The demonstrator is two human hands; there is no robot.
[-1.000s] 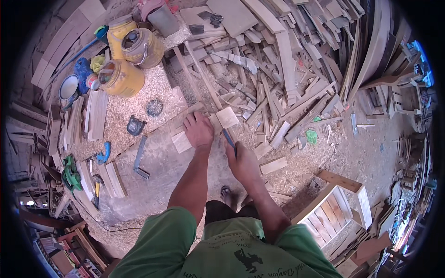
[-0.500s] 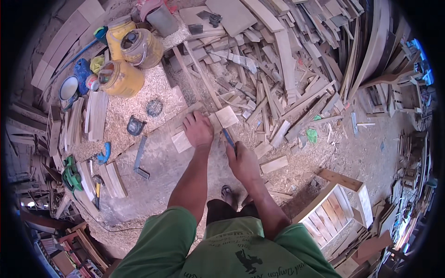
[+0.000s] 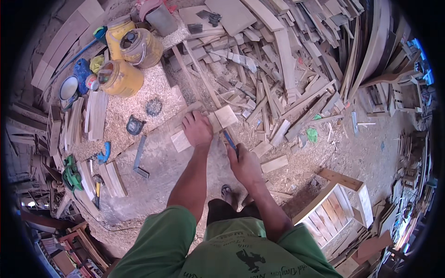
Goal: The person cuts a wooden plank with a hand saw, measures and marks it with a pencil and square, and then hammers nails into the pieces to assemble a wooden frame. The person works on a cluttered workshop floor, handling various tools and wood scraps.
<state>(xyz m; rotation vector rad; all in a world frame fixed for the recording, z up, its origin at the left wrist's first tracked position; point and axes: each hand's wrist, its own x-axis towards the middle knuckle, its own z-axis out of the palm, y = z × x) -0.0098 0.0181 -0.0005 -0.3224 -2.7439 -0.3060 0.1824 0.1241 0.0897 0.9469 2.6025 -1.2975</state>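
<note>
My left hand (image 3: 198, 129) presses down on a short pale board (image 3: 180, 141), its fingers bent over the wood. The board's other end (image 3: 226, 116) shows to the right of the hand, and the middle is hidden beneath it. Just right of that, my right hand (image 3: 245, 163) is closed round the dark handle of a narrow blue tool (image 3: 230, 139), which looks like a handsaw seen nearly edge-on. Its tip points up and left toward the board. Whether it touches the wood, I cannot tell.
A try square (image 3: 140, 157), a hammer (image 3: 98, 192) and a green power tool (image 3: 71, 173) lie on the bench at left. Yellow containers (image 3: 121, 78) stand among shavings (image 3: 125, 111) behind. Wood offcuts (image 3: 273, 164) litter the right side, near a slatted wooden frame (image 3: 331, 208).
My right hand has shifted very slightly with the blue tool, toward me and to the right. My left hand and the board stay nearly in place.
</note>
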